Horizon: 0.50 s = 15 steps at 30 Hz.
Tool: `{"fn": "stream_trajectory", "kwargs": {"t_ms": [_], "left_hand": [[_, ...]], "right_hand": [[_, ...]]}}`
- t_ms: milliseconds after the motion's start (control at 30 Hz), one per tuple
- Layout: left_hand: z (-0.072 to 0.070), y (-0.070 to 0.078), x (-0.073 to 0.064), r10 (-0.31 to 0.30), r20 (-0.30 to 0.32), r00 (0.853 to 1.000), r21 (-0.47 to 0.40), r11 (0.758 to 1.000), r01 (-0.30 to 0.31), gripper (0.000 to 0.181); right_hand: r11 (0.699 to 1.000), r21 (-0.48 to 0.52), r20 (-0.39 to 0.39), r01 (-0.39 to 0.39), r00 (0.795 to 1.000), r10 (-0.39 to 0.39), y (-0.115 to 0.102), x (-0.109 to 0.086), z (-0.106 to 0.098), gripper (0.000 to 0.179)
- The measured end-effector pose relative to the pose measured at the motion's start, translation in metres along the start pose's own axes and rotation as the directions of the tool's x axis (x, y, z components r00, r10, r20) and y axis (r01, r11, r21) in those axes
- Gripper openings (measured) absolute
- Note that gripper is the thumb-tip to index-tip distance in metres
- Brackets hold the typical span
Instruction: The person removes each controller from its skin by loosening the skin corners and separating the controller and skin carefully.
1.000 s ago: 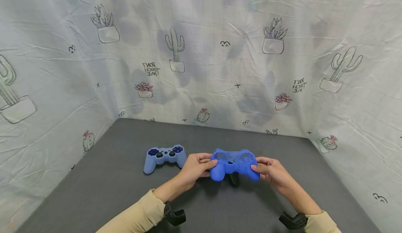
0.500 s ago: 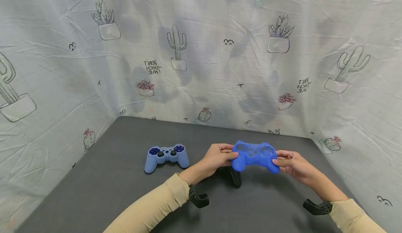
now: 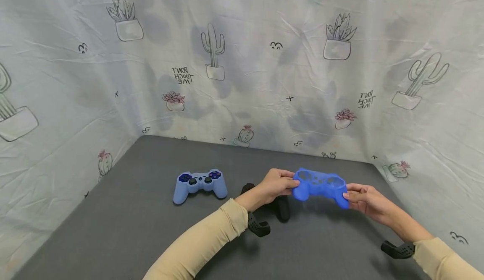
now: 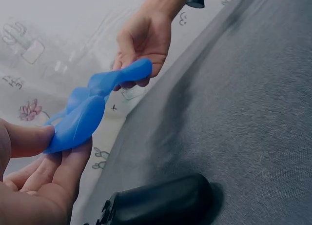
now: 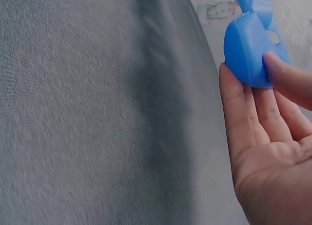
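Cactus-print curtain (image 3: pixel 249 91) behind, grey tabletop (image 3: pixel 124 225) below, and we had a bright blue controller cover (image 3: pixel 319 190) up in the air!
We saw smooth, rounded grips and see-through openings across its face, the whole piece slanting down rightward in the head view; the left hand (image 3: pixel 277 184) pinched one end, the right hand (image 3: pixel 366 201) pinched the other, while a black controller (image 3: pixel 283 210) lay partly hidden near the left hand, a pale blue controller (image 3: pixel 200 183) farther left.
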State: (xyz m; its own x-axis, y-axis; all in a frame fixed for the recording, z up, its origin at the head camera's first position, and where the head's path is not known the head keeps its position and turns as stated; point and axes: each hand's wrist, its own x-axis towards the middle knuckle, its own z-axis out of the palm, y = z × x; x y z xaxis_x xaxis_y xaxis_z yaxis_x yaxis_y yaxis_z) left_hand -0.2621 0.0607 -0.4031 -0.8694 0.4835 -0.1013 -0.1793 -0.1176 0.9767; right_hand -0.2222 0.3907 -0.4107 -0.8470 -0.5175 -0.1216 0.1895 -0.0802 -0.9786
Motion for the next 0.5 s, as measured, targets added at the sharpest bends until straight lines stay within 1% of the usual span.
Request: {"fn": "stream_trajectory", "kwargs": {"t_ms": [167,267,400,500], "left_hand": [[0.007,-0.001,0.008,-0.029,0.001,1.0,-0.042,0.999,0.029,0.04],[0.014,-0.003,0.012,-0.043,-0.012,0.999,-0.083,0.996,0.042,0.04],[0.024,-0.011,0.016,-0.069,-0.064,0.996,-0.169,0.984,0.057,0.041],[0.034,-0.02,0.019,-0.105,-0.12,0.987,-0.244,0.967,0.074,0.039]], "right_hand": [[1.0,0.028,-0.022,-0.013,1.0,0.013,0.0,-0.001,-0.008,0.037],[0.998,0.06,-0.035,-0.022,0.999,0.024,0.001,-0.001,-0.013,0.037],[0.995,0.097,-0.044,-0.035,0.998,0.04,0.004,0.002,-0.019,0.037],[0.992,0.118,-0.034,-0.043,0.998,0.047,0.009,0.004,-0.024,0.039]]}}
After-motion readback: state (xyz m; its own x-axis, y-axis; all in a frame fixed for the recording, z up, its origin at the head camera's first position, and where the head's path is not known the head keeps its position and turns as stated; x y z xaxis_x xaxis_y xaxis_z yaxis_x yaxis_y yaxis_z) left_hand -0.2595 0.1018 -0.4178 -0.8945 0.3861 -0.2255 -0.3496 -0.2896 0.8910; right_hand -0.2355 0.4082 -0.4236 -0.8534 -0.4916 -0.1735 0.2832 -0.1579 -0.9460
